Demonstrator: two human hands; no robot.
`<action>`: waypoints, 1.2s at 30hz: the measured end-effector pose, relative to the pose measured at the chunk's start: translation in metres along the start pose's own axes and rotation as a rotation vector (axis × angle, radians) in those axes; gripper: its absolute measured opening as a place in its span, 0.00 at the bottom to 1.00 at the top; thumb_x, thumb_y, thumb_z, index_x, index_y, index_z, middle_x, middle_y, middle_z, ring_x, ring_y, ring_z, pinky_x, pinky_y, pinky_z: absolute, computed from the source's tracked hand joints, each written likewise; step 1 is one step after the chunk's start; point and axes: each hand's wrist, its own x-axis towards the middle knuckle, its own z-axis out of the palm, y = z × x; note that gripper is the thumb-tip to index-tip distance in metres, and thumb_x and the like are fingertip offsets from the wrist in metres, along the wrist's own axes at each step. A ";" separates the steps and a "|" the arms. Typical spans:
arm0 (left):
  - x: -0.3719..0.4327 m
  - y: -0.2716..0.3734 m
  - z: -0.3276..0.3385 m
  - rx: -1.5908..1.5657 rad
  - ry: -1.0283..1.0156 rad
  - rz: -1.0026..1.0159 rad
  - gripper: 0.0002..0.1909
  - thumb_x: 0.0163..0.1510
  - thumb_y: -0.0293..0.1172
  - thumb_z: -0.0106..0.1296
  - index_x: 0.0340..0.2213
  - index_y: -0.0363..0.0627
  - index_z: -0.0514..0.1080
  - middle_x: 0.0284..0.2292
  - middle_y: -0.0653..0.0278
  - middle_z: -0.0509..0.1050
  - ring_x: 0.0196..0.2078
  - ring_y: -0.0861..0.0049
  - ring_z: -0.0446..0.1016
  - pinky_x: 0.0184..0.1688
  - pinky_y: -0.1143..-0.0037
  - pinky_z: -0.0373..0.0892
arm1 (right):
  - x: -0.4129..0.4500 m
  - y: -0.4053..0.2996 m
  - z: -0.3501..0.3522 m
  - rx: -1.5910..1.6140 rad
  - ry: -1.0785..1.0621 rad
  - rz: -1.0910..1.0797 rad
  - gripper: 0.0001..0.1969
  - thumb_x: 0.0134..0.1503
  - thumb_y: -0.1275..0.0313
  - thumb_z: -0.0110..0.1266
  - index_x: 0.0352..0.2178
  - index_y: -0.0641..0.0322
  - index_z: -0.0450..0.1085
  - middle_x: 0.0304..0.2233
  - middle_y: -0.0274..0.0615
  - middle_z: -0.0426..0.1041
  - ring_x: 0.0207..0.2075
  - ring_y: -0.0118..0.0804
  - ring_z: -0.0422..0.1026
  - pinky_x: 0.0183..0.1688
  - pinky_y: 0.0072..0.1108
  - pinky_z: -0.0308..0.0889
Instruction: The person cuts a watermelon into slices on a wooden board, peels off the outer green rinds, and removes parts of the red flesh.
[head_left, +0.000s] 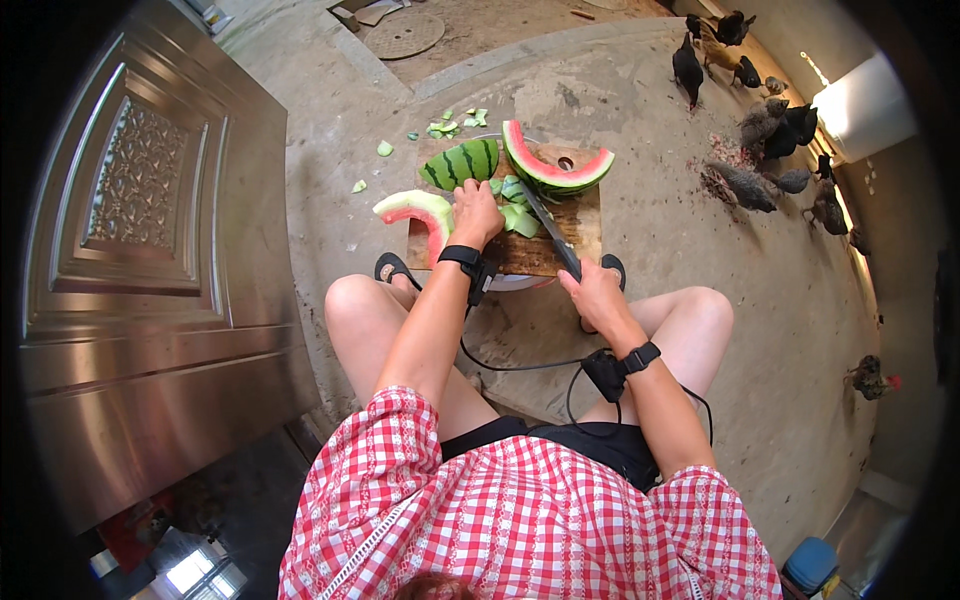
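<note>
My right hand (596, 292) is closed on the black handle of a kitchen knife (551, 225), whose blade points up and left over a wooden cutting board (581, 217). My left hand (478, 214) is at the near end of a striped watermelon rind piece (461, 163); its fingertips are partly hidden, so its hold is unclear. Left of that hand lies a curved, partly peeled watermelon rind (420, 206). At the board's far right is another curved rind (559, 171) with red flesh along its edge. Green peel scraps (519, 219) lie between my hands.
More peel scraps (444, 129) lie on the concrete floor beyond the board. A metal door (165, 247) stands at left. Several chickens (742, 187) are at right, near a white bucket (862, 109). The board rests over a pale basin (514, 283). Black cables hang from my wrist straps.
</note>
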 end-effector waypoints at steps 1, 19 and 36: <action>0.001 0.000 0.000 -0.002 -0.018 0.002 0.21 0.45 0.23 0.49 0.45 0.37 0.65 0.46 0.50 0.64 0.50 0.51 0.62 0.51 0.61 0.64 | 0.001 0.002 0.001 0.039 -0.002 -0.025 0.19 0.55 0.56 0.52 0.32 0.66 0.67 0.27 0.60 0.74 0.32 0.59 0.74 0.34 0.40 0.67; 0.006 0.005 -0.009 -0.053 -0.295 -0.020 0.57 0.29 0.43 0.67 0.60 0.51 0.51 0.53 0.45 0.56 0.55 0.47 0.56 0.58 0.64 0.58 | -0.059 0.050 0.016 1.648 -0.362 0.497 0.16 0.61 0.57 0.47 0.32 0.61 0.62 0.12 0.34 0.59 0.09 0.27 0.57 0.13 0.23 0.58; -0.007 0.016 -0.030 0.043 -0.559 0.009 0.69 0.23 0.50 0.72 0.63 0.54 0.43 0.62 0.42 0.43 0.60 0.41 0.49 0.61 0.61 0.55 | -0.050 0.051 0.076 1.798 -0.574 0.556 0.14 0.59 0.58 0.47 0.29 0.57 0.64 0.11 0.32 0.58 0.11 0.28 0.57 0.18 0.25 0.58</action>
